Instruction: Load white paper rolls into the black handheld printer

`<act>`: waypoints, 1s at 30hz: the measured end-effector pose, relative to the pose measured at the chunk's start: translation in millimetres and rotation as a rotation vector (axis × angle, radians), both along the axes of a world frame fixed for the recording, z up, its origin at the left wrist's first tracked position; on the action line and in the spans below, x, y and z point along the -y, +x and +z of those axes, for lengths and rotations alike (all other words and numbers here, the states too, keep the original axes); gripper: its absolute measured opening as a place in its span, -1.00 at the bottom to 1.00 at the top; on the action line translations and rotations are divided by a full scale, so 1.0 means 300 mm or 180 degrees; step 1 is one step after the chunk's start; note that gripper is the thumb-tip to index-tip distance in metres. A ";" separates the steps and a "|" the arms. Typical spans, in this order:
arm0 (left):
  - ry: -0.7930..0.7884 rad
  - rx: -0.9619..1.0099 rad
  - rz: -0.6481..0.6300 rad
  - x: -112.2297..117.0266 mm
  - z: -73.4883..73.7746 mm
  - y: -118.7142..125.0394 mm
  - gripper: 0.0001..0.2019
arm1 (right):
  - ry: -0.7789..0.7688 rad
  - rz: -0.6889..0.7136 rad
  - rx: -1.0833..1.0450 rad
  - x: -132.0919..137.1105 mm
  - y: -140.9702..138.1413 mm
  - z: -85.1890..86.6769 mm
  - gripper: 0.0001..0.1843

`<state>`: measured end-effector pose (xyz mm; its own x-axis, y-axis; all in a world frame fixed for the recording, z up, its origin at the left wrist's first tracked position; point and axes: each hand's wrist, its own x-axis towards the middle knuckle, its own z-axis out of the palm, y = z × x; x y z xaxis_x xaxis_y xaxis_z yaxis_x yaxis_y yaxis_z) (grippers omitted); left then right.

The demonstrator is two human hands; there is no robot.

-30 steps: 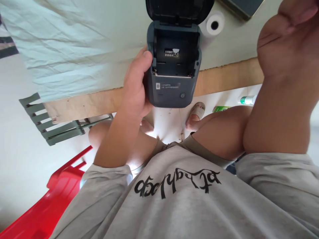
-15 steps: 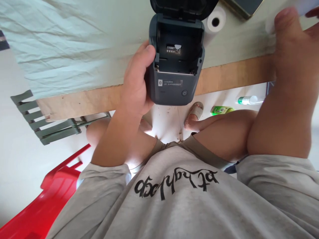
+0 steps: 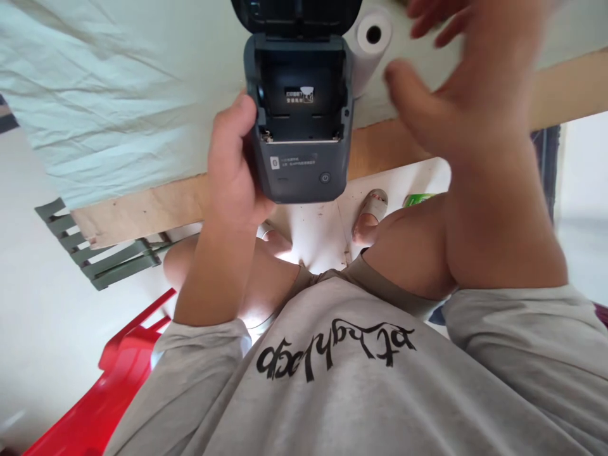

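Note:
My left hand [image 3: 232, 168] is wrapped round the left side of a dark grey label printer [image 3: 300, 161], held at the table's near edge. The printer's lid is flipped up and its paper bay is empty, with a small sticker inside. A white paper roll [image 3: 371, 39] lies on the table just behind and to the right of the printer. My right hand [image 3: 456, 82] hovers to the right of the printer, close to the roll, with thumb and fingers spread; it holds nothing and is slightly blurred.
A pale green cloth [image 3: 118, 95] covers the table, whose wooden edge [image 3: 152, 206] shows. Below are my knees, sandalled feet [image 3: 370, 215], a green slatted chair [image 3: 95, 250], a red plastic chair [image 3: 104, 392] and a green object [image 3: 418, 199] on the floor.
My right hand swung in from the far right toward the roll and printer, opening its fingers. The printer and my left hand shifted left in the view.

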<state>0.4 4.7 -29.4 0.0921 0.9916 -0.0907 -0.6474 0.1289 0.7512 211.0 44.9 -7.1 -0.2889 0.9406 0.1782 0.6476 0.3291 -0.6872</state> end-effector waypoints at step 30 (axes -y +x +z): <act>-0.0128 -0.0074 -0.0109 0.005 0.023 -0.008 -0.69 | -0.2237 -0.0975 -0.3061 -0.067 -0.082 0.014 -0.78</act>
